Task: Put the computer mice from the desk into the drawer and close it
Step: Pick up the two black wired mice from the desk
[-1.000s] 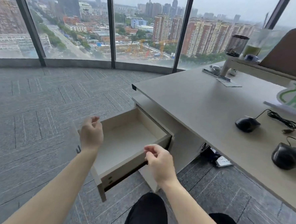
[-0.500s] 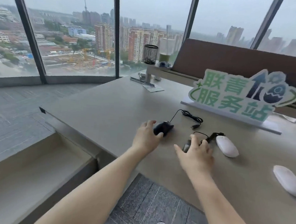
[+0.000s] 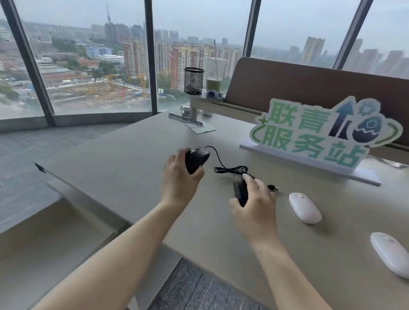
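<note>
Now the open drawer (image 3: pixel 49 253) sits lower left, partly cut off, and both hands have closed on wired mice that lay untouched on the desk (image 3: pixel 131 155) a second ago. Left hand (image 3: pixel 181 177) grips one black mouse (image 3: pixel 196 159) raised; right hand (image 3: pixel 253 203) wraps the other black mouse (image 3: pixel 240 190), mostly hidden, so lift-off is unclear. Two white mice (image 3: pixel 304 207) lie beside.

black mouse (image 3: pixel 196 162) | second black mouse (image 3: pixel 241 191) | black cord (image 3: pixel 231 169) | two white mice (image 3: pixel 304 207) (image 3: pixel 394 255) | beige desk (image 3: pixel 132 150) | sign (image 3: pixel 324 133) green, white, dark blue | black mesh cup (image 3: pixel 193 80) | green drink (image 3: pixel 213 84) | grey striped floor (image 3: pixel 13 167) | brown panel (image 3: pixel 322 90)
</note>
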The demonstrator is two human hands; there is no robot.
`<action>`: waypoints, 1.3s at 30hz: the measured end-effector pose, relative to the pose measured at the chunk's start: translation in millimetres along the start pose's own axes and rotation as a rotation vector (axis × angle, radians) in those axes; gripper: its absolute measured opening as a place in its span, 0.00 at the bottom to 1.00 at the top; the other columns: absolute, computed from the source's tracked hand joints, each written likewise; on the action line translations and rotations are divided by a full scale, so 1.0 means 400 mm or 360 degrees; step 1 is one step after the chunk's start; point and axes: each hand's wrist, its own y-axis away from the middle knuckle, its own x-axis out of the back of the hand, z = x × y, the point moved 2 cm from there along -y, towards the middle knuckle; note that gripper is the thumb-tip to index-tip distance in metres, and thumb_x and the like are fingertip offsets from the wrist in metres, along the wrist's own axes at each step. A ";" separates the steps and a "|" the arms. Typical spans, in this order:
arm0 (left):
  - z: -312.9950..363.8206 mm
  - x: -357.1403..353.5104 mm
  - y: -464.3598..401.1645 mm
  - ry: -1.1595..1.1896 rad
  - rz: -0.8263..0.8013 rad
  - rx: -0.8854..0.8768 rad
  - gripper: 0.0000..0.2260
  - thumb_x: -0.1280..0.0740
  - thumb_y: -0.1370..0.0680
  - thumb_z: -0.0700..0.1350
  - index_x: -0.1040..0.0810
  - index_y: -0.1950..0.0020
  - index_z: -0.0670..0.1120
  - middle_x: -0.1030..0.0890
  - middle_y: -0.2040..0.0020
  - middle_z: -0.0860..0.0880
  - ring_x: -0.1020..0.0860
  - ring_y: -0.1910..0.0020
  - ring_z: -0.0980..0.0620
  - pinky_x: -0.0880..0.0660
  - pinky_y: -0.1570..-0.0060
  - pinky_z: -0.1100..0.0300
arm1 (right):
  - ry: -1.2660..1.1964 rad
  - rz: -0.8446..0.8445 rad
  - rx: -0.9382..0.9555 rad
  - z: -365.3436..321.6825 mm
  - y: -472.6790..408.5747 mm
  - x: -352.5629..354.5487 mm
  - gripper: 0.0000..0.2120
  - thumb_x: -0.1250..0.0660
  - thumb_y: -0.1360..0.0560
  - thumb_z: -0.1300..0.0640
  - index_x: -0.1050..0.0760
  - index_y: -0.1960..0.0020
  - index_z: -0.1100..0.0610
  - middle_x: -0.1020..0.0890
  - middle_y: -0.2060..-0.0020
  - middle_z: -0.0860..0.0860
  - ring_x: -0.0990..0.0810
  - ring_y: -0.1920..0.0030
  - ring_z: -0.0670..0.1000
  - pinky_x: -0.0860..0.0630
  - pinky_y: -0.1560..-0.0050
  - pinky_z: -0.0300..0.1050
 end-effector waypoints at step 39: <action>-0.917 0.544 0.347 -0.0685 -0.0070 0.1413 0.27 0.33 0.25 0.53 0.36 0.28 0.50 0.30 0.36 0.43 0.31 0.39 0.41 0.31 0.40 0.52 | 0.0758 -0.1654 0.0307 -0.513 0.306 -1.001 0.30 0.33 0.26 0.59 0.40 0.28 0.50 0.36 0.32 0.60 0.31 0.36 0.62 0.23 0.41 0.58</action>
